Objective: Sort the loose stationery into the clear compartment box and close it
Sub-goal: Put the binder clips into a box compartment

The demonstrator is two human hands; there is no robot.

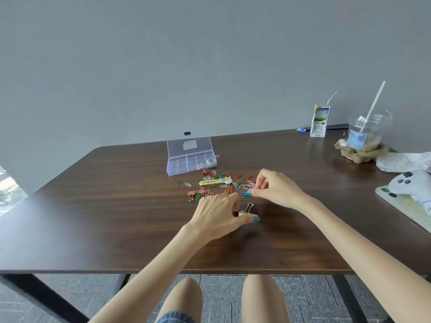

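The clear compartment box [186, 163] stands open on the dark wooden table [93, 206], lid raised, with pink and blue rings in its right compartments. In front of it lies a scatter of coloured paper clips [221, 183], a yellow cutter [215, 181] and an orange binder clip [191, 194]. My left hand [219, 213] rests on the table with its fingers pinched on a binder clip [248, 208] whose wire handle sticks out. My right hand [272, 186] is at the pile's right edge, fingertips closed on a pink paper clip [257, 186].
At the back right stand a milk carton [319, 122] with a straw and a plastic cup [366, 134] on crumpled paper. A white game controller [410, 185] lies on a board at the right edge. The table's near edge is close to my knees.
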